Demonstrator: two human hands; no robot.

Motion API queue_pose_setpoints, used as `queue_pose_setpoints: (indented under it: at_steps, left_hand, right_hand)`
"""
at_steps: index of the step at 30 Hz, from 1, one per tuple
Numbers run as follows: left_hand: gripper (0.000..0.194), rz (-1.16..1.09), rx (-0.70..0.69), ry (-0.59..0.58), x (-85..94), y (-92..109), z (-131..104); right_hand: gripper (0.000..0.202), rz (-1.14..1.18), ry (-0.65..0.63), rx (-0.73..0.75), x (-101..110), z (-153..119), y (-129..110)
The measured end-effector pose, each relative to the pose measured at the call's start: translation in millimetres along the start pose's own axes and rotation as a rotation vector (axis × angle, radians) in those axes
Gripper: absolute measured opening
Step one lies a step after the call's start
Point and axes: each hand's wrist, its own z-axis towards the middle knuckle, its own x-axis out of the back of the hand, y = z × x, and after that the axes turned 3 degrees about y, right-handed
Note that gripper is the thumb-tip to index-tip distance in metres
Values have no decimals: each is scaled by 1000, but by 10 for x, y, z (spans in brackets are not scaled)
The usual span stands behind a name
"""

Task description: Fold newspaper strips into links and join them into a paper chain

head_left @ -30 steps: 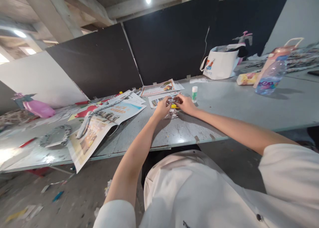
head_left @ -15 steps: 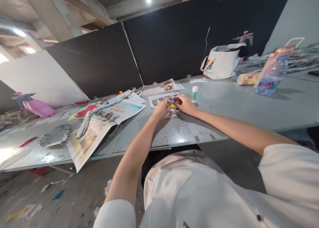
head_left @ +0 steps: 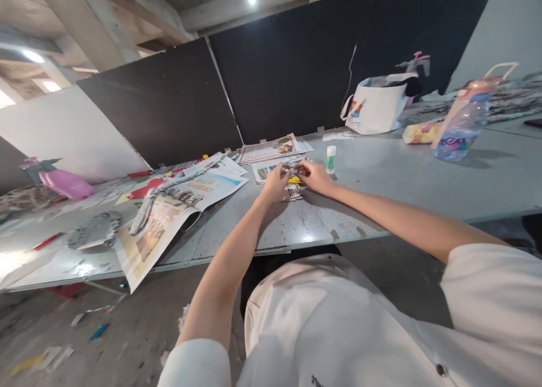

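Both hands meet over the grey table, their fingertips pinching a small greyish paper piece [head_left: 292, 172] between them. My left hand [head_left: 277, 180] is closed on its left side, my right hand [head_left: 314, 176] on its right side. Just below the fingers lie a yellow item [head_left: 294, 180] and a printed paper scrap [head_left: 293, 192]. A glue stick [head_left: 331, 159] with a white cap stands upright right behind my right hand. Behind the hands lie printed sheets [head_left: 271, 150]. The exact shape of the held piece is too small to tell.
Left on the table [head_left: 359, 178] are a newspaper [head_left: 203, 189] overhanging the front edge, a braided paper ring [head_left: 94, 230] and a pink spray bottle [head_left: 68, 181]. A white bag [head_left: 376, 106], a yellow packet [head_left: 421, 133] and a water bottle [head_left: 462, 128] stand or lie at the right.
The fingers of both hands have shifted very slightly around the small paper piece. Everything else stays where it was.
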Motion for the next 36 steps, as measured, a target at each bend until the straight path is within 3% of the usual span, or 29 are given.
queue_pose_setpoints:
  at_steps: [5,11,25,36]
  left_hand:
    - [29,-99,60,6,-36,-62,51]
    - [24,-124,17,7,-22,-55,56]
    - [25,-248,57,13,-25,-13,51]
    - [24,-269,98,29,-52,-24,69]
  right_hand:
    - [29,12,11,14,1,-3,-29]
    - [34,37,15,9,7,-5,-45]
    - [36,52,35,17,35,-2,-116]
    - [55,12,79,31,57,-17,-173]
